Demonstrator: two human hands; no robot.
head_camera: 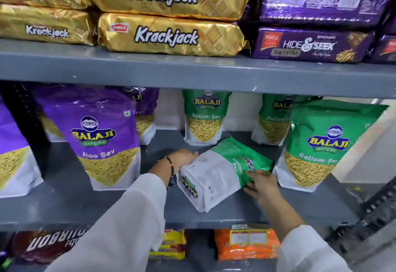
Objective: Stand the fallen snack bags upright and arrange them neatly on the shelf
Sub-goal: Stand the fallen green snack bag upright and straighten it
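A green and white Ratlami Sev bag (218, 173) lies fallen on its side on the grey middle shelf (70, 203), back panel up. My left hand (182, 158) grips its upper left edge. My right hand (262, 183) holds its lower right edge at the green top part. Upright green Ratlami Sev bags stand behind it (204, 117) and to the right (317, 145), with another (273, 119) at the back. A purple Aloo Sev bag (100, 134) stands upright at the left.
More purple bags stand at the far left (12, 153) and behind (145, 113). Gold Krackjack packs (167, 14) and purple Hide & Seek packs (310, 44) fill the shelf above. Orange (246, 244) and yellow packs (173, 244) sit below. A black upright post (27, 126) stands left.
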